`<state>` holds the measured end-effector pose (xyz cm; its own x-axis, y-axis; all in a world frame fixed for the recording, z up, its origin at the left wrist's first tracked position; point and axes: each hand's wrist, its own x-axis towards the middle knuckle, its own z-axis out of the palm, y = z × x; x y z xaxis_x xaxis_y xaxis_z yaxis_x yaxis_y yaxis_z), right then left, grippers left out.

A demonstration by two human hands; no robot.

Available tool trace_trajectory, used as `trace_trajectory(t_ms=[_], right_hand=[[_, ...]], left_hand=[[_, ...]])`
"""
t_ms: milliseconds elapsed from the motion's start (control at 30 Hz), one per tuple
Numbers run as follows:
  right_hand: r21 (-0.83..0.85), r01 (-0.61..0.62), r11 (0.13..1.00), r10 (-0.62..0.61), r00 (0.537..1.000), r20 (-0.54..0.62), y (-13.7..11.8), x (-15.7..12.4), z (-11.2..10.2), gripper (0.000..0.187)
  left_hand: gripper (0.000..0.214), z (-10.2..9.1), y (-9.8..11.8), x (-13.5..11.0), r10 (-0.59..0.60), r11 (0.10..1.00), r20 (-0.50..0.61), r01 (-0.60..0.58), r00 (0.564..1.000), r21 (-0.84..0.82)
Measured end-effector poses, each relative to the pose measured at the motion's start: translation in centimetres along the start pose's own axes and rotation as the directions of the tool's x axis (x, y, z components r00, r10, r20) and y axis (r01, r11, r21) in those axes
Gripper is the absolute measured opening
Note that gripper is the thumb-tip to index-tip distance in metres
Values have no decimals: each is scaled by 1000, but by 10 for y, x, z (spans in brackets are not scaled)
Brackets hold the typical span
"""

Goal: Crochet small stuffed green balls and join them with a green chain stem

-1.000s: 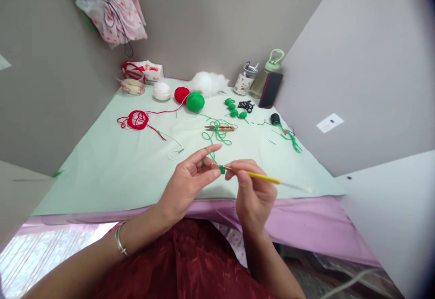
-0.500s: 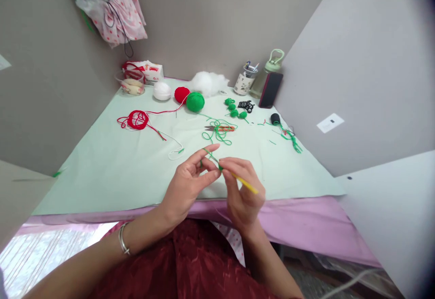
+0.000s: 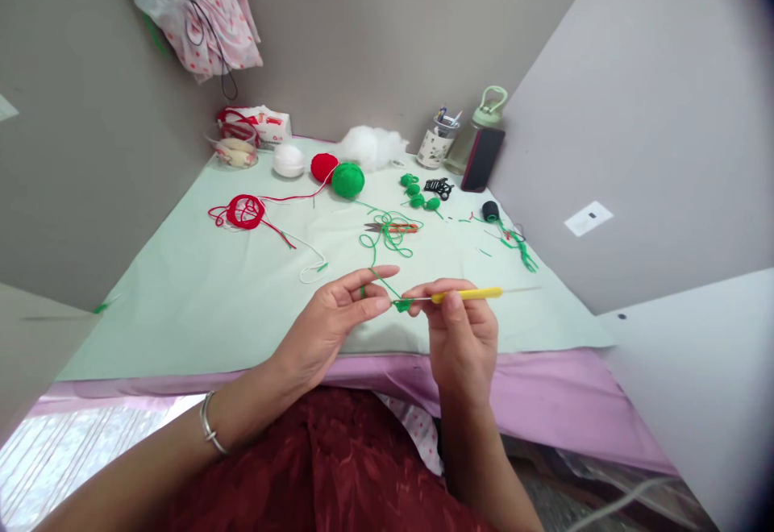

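My right hand [image 3: 459,330] pinches a yellow-handled crochet hook [image 3: 468,294] that points left into a small green crochet piece [image 3: 400,305]. My left hand [image 3: 335,318] pinches that green piece between thumb and fingers, with green yarn [image 3: 378,262] looped over the raised index finger. The yarn runs back across the pale green mat [image 3: 199,298] to a green yarn ball [image 3: 347,180]. Both hands hover over the mat's near edge.
On the mat lie a red yarn ball [image 3: 323,166], a white ball [image 3: 289,161], a red yarn tangle [image 3: 245,212], orange scissors [image 3: 393,228], several small green crochet pieces [image 3: 418,193], white stuffing [image 3: 370,147], a pen cup [image 3: 436,145], a bottle [image 3: 477,129] and a black spool [image 3: 490,210].
My right hand has drawn the hook back to the right and levelled it, pulling away from the left fingers. The left hand has stayed nearly still.
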<state>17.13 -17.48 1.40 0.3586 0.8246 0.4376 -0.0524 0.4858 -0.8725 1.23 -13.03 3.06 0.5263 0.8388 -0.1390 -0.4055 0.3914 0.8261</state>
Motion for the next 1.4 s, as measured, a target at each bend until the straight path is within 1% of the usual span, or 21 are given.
trace_trajectory(t_ms=[133,233,400,567,633,667,700,767,800,833,867,900,933,1000,1033,1067,1133,1233,1333,1400], right_hand=[[27,1,1000,-1,1000,17,-2,-2,-3,19],[-3,30,1000,-30,999,28,-3,-5,-4,18],[-146,110,983,-107,994,33,-8,-8,-1,19],[-324,224,919,-206,975,89,-14,-10,-2,23],[-383,328,864,-285,944,165,-12,-11,-3,26],[-423,400,813,-337,916,219,-10,-12,-4,28],[-470,479,741,-391,878,277,-7,-14,-4,31],[-562,608,561,-484,792,373,-1,-17,-4,37],[-595,638,489,-511,762,397,1,-18,-4,40],[-610,645,461,-522,753,401,3,-19,-4,42],[-604,629,489,-519,767,378,3,-19,-3,41],[-577,592,562,-504,799,328,3,-18,-3,39],[-528,537,658,-477,840,259,2,-17,-2,35],[-373,402,836,-391,914,109,-1,-14,0,28],[-293,343,893,-343,938,52,-3,-12,1,25],[-233,300,925,-305,952,17,-4,-10,3,23],[-186,252,950,-252,967,21,-4,-8,5,21],[-199,245,949,-232,969,88,-4,-7,7,22],[-237,279,931,-254,958,131,-4,-9,5,27],[-331,336,882,-296,941,164,-3,-11,4,30]], left_hand=[[37,-1,0,0,13,1000,19,-14,1000,22],[36,-1,0,0,21,999,31,-21,999,25],[35,-1,1,0,33,999,27,-34,999,42],[34,-2,0,2,62,996,13,-63,998,66],[34,-1,-1,2,77,994,8,-78,997,72],[35,-1,-1,1,79,995,3,-79,997,63],[37,0,-1,1,73,996,-1,-73,997,44],[42,2,-1,0,30,999,0,-30,1000,-22],[43,2,-1,0,-7,998,11,8,1000,-64],[42,2,0,0,-48,993,26,51,999,-103],[41,2,0,0,-87,987,38,91,996,-136],[40,1,1,0,-116,980,48,122,992,-158],[38,0,1,1,-130,976,53,137,990,-170],[36,-2,1,2,-111,980,42,117,993,-159],[36,-2,1,2,-90,986,36,94,995,-138],[36,-1,0,2,-65,991,35,69,997,-111],[33,1,-2,1,-22,998,49,25,999,-53],[29,2,-4,0,28,999,82,-29,996,15],[28,1,-6,2,75,995,26,-76,997,62],[30,1,-7,3,89,995,-21,-88,996,56]])
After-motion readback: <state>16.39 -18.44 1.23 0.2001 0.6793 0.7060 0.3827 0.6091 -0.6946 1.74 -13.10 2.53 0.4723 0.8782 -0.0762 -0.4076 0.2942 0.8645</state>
